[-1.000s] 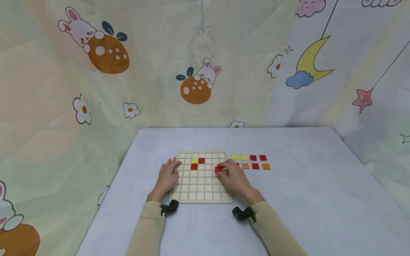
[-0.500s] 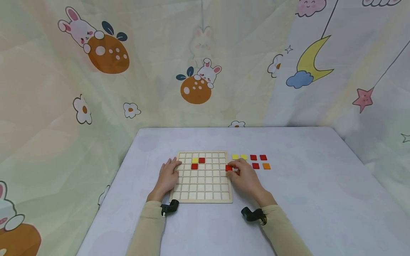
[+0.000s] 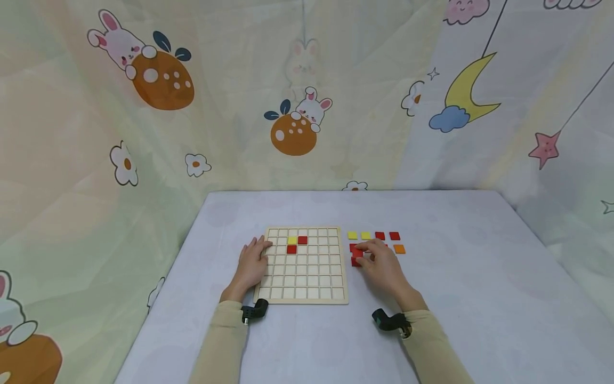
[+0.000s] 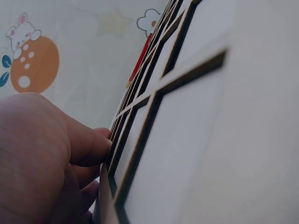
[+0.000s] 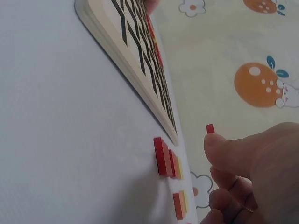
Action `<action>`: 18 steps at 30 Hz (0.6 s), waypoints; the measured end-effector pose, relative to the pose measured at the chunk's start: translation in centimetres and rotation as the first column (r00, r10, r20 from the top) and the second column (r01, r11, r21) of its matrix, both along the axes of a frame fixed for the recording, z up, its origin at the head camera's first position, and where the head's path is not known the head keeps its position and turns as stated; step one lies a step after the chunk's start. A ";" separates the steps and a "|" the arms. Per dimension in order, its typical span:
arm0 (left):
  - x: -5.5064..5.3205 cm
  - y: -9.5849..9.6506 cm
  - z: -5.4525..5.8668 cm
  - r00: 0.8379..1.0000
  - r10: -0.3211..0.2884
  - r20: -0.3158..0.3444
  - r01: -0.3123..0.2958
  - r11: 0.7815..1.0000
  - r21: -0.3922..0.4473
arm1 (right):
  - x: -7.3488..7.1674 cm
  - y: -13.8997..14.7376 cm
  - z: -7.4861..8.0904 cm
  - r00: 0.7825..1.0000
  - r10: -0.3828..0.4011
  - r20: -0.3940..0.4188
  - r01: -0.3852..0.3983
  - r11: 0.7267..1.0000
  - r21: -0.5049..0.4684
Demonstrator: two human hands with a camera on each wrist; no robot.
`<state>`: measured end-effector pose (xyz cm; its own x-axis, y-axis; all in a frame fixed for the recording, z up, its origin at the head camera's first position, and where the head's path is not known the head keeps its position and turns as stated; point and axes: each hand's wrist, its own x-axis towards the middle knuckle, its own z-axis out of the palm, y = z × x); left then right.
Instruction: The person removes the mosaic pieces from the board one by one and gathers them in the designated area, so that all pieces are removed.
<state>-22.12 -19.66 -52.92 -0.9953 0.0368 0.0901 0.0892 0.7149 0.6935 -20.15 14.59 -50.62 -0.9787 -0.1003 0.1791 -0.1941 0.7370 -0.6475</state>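
Head view: The left hand (image 3: 249,265) rested on the left edge of a pale wooden square board with gridded cells (image 3: 300,302), its fingers relaxed and extended. The right hand (image 3: 384,269) pinched a flat, square red tile (image 3: 358,253) between thumb and fingers, the gap narrow; this tile was positioned to the right of the board. A second red tile (image 3: 355,263) lay just on the near side of these fingertips. Two square yellow tiles (image 3: 366,235) and two far red tiles (image 3: 380,236) formed a row beyond the right fingers; a square orange tile (image 3: 400,249) lay to their right. Forward and right of the left fingers, a yellow insert (image 3: 292,240) and two red inserts (image 3: 291,249) occupied board cells.

Left wrist view: The fingertips touched the board's rim. Coloured inserts appeared edge-on beyond them.

Right wrist view: The pinched tile projected past the thumb tip, apart from the white-covered table (image 5: 60,140). The opposing fingertip was hidden behind the thumb.
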 end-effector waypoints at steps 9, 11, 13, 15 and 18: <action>0.0 0.1 0.2 1.000 0.005 0.000 -0.005 1.000 0.006 | -0.3 1.5 -0.3 0.999 -0.039 0.035 0.037 0.999 0.039; 0.0 0.1 0.3 1.000 0.006 0.000 -0.006 1.000 0.005 | -0.3 1.8 -0.3 0.998 -0.046 0.044 0.044 0.998 0.047; 0.0 0.1 0.3 1.000 0.006 0.004 -0.006 1.000 0.005 | -0.5 2.0 -0.5 0.997 -0.053 0.047 0.051 0.997 0.050; 0.0 0.1 0.3 1.000 0.005 0.005 -0.005 1.000 0.003 | -0.6 2.3 -0.6 0.997 -0.056 0.051 0.053 0.997 0.051; 0.1 0.1 0.2 1.000 0.001 0.005 -0.001 1.000 -0.001 | -0.6 2.7 -0.8 0.996 -0.063 0.061 0.059 0.997 0.053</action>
